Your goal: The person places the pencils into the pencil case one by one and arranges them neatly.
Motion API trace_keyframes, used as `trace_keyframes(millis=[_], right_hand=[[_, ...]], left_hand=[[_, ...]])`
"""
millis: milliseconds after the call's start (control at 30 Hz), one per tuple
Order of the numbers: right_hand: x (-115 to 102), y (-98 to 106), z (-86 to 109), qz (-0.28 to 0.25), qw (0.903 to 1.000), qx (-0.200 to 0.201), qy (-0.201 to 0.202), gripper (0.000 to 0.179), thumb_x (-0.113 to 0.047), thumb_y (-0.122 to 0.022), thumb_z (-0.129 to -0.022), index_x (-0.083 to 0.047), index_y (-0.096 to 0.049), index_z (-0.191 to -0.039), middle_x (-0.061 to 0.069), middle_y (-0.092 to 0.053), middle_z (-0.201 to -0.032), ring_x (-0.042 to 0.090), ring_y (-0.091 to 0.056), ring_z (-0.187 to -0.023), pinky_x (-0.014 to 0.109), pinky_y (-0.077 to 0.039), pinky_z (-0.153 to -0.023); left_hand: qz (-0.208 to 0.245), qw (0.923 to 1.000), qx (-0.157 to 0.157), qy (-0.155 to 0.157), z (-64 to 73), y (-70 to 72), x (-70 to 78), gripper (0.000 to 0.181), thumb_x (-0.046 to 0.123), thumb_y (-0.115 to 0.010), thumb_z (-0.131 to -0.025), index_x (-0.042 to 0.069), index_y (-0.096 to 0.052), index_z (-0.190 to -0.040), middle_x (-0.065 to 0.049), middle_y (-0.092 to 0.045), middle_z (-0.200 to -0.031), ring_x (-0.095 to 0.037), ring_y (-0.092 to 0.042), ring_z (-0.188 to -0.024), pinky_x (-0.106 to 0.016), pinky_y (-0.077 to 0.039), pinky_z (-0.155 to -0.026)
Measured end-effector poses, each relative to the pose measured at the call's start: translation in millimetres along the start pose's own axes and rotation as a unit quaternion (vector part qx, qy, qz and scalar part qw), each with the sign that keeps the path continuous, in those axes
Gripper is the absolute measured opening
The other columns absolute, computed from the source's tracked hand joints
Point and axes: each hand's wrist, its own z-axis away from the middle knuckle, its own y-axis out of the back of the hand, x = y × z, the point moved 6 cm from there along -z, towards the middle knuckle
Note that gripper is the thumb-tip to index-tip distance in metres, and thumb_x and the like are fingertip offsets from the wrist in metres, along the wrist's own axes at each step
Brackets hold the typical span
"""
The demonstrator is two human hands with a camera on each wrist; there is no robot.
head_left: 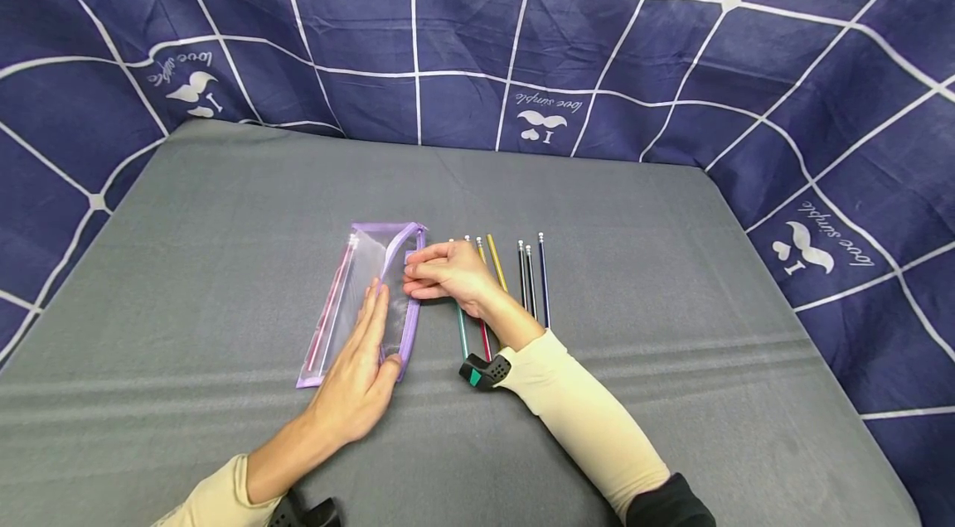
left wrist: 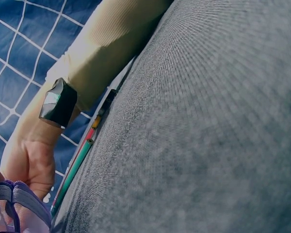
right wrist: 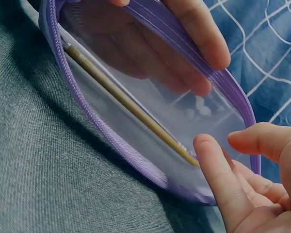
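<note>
A see-through mesh pencil case (head_left: 393,328) with purple trim lies on the grey surface, its zipped side gaping toward the right. My left hand (head_left: 356,378) lies along it and pinches the upper edge of the opening, lifting it. At the mouth of the case is my right hand (head_left: 448,274), fingers extended, with thumb and fingertips apart in the right wrist view. Inside the case lies a gold pencil (right wrist: 131,104) beside a pale, thin line; one right fingertip is close to the pencil's end, and I cannot tell whether they touch.
Several pencils lie right of the case, partly under the right arm: a teal pencil (head_left: 462,332), a red pencil (head_left: 486,338), a yellow pencil (head_left: 496,262) and dark ones such as a blue pencil (head_left: 545,287). A blue gridded cloth (head_left: 462,21) hangs around the surface.
</note>
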Motion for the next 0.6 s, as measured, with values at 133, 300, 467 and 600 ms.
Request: trace_keyframes(millis=[133,300,467,600], right_hand=[[-2.0,-0.1,1.3,0.004,1.0000,-0.001,0.004,0.030,0.010,-0.061,-0.089,0.019,-0.058,-0.117,0.022,-0.071,-0.092,0.018,-0.071,-0.069,0.032,-0.060,-0.072],[-2.9,0.2,2.2,0.003,1.0000,-0.003,0.004,0.031,0.010,-0.061,-0.089,0.019,-0.057,-0.118,0.019,-0.071,-0.088,0.016,-0.071,-0.069,0.031,-0.060,-0.071],[-2.8,1.4,2.6,0.006,1.0000,-0.002,0.003,0.032,0.009,-0.062,-0.089,0.020,-0.057,-0.118,0.016,-0.071,-0.086,0.015,-0.070,-0.068,0.030,-0.060,-0.071],[-3.1,3.2,2.3,0.012,0.9999,0.000,0.007,0.032,0.009,-0.062,-0.089,0.020,-0.057,-0.118,0.017,-0.071,-0.087,0.015,-0.070,-0.068,0.030,-0.060,-0.070]], left_hand=[[-0.001,1.0000,-0.003,0.007,0.0,-0.1,-0.3,0.085,-0.003,-0.054,-0.080,-0.005,-0.014,-0.156,-0.024,-0.012,-0.162,-0.036,-0.015,-0.148,-0.027,-0.005,-0.120],[-0.004,1.0000,-0.003,0.008,0.0,0.1,-0.1,0.085,-0.002,-0.054,-0.080,-0.006,-0.015,-0.155,-0.024,-0.012,-0.162,-0.038,-0.016,-0.147,-0.031,-0.006,-0.121],[-0.003,0.9999,-0.004,0.009,0.0,0.1,0.0,0.085,-0.002,-0.054,-0.080,-0.005,-0.014,-0.155,-0.024,-0.012,-0.162,-0.038,-0.015,-0.148,-0.031,-0.006,-0.121],[-0.004,0.9999,-0.004,0.010,0.2,0.6,0.1,0.085,-0.002,-0.054,-0.081,-0.005,-0.014,-0.156,-0.024,-0.011,-0.162,-0.038,-0.015,-0.148,-0.031,-0.006,-0.121]])
